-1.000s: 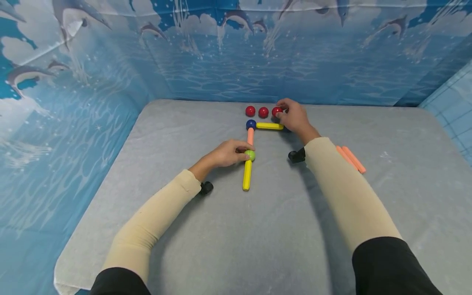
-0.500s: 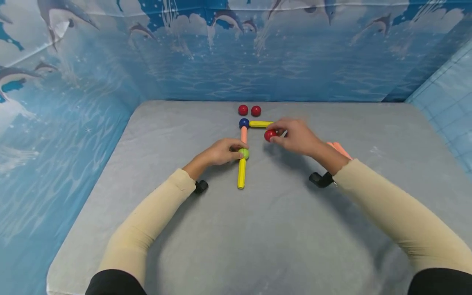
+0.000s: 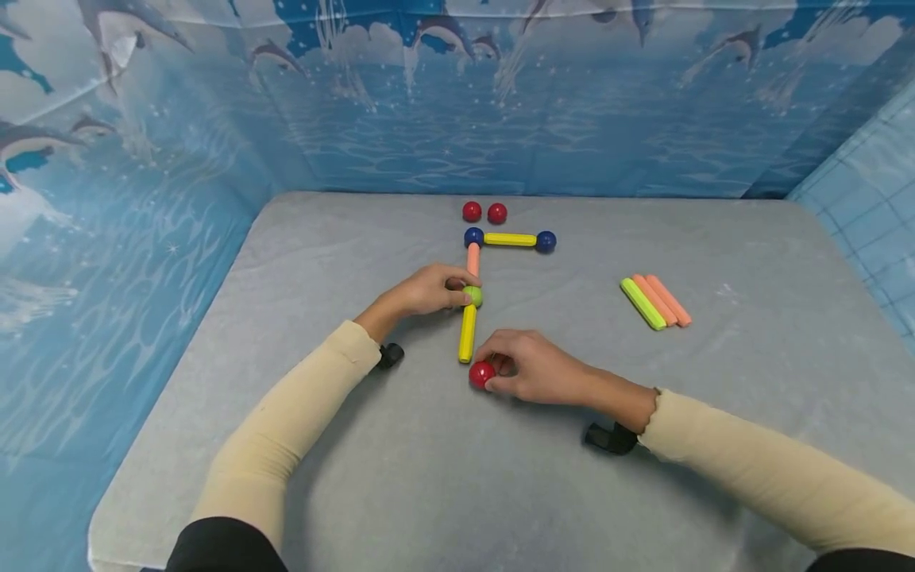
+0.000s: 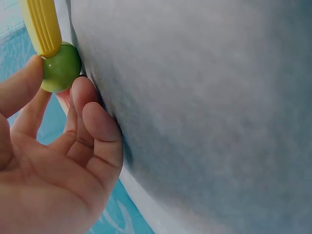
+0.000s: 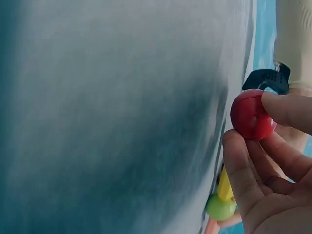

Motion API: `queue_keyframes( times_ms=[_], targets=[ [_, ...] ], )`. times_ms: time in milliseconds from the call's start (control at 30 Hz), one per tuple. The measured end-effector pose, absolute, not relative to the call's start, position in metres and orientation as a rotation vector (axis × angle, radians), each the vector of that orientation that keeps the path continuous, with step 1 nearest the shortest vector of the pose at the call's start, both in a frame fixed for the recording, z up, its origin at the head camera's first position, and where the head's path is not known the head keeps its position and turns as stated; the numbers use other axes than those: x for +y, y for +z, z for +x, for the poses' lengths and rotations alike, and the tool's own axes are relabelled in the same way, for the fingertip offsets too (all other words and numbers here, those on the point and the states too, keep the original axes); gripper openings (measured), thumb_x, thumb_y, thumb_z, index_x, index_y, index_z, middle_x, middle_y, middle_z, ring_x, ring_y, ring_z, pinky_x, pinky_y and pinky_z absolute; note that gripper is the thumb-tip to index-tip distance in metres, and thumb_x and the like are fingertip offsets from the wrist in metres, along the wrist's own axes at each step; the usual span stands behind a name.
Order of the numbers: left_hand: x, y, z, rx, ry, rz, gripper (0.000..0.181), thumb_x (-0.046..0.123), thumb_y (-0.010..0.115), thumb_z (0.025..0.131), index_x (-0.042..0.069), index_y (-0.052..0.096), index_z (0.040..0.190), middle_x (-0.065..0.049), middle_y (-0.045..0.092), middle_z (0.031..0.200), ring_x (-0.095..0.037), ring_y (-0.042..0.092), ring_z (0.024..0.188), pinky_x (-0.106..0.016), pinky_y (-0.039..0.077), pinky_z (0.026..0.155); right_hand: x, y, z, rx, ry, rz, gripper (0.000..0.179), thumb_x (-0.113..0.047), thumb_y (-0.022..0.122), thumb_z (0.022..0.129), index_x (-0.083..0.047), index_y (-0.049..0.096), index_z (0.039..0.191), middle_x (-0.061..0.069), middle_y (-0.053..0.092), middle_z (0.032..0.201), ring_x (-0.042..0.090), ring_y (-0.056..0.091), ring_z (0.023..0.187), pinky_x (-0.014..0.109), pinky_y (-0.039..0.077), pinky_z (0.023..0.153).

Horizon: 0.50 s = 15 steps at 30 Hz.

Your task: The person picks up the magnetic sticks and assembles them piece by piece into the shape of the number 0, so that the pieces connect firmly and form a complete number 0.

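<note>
On the grey mat a chain of sticks and balls lies flat: a yellow stick (image 3: 467, 334), a green ball (image 3: 472, 296), an orange stick (image 3: 473, 259), a blue ball (image 3: 473, 237), a second yellow stick (image 3: 510, 239) and another blue ball (image 3: 546, 241). My left hand (image 3: 432, 291) pinches the green ball (image 4: 60, 68) between thumb and fingers. My right hand (image 3: 532, 371) holds a red ball (image 3: 482, 374) in its fingertips, just below the near end of the yellow stick. In the right wrist view the red ball (image 5: 251, 115) sits between thumb and fingers.
Two red balls (image 3: 484, 212) lie at the back of the mat. A green stick (image 3: 642, 303) and two orange sticks (image 3: 666, 299) lie side by side to the right. Blue dolphin-print walls enclose the grey mat (image 3: 500, 477) on three sides.
My right hand picked a red ball from the back row and carried it toward me, down to the near end of the yellow stick. The left hand kept its hold on the green ball.
</note>
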State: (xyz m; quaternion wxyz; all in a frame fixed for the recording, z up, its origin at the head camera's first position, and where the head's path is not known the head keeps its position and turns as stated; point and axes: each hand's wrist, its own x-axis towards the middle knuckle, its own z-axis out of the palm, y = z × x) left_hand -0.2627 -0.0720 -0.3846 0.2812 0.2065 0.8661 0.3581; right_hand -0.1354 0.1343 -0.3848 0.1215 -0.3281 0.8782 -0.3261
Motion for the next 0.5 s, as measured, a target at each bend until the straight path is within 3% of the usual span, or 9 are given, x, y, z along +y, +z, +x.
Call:
queue_keyframes(
  times_ms=[500],
  targets=[
    [-0.072, -0.383, -0.262, 2.289, 0.991, 0.548, 0.036, 0.020, 0.061, 0.099, 0.017, 0.062, 0.135, -0.010, 0.066, 0.118, -0.017, 0.055, 0.081, -0.025, 0.045, 0.069, 0.122, -0.393, -0.133, 2.527, -1.093, -0.958, 0.027, -0.010, 0.079, 0.083, -0.008, 0.070, 0.108, 0.003, 0.068, 0.101, 0.007, 0.066, 0.084, 0.022, 0.058, 0.076]
  ],
)
